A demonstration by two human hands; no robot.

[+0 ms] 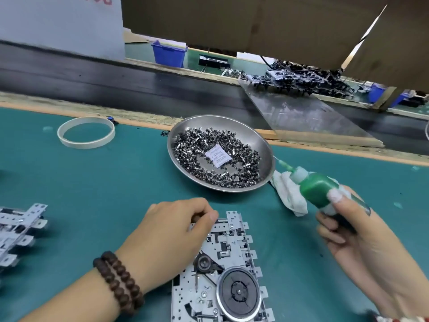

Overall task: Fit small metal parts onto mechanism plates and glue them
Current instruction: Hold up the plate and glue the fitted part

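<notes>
Fingers of left hand (171, 225) curl on plate (222, 263); right hand (348, 231) grips glue bottle (315, 189).

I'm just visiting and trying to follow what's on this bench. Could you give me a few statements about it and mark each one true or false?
1. The right hand holds a green glue bottle. True.
2. The metal bowl holds screws and a screwdriver. False: it holds small metal parts and a white paper packet.
3. The left hand rests on the plate. True.
4. The bottle's nozzle touches the plate. False: it points up toward the bowl, away from the plate.
5. A white ring lies on the green mat. True.
</notes>
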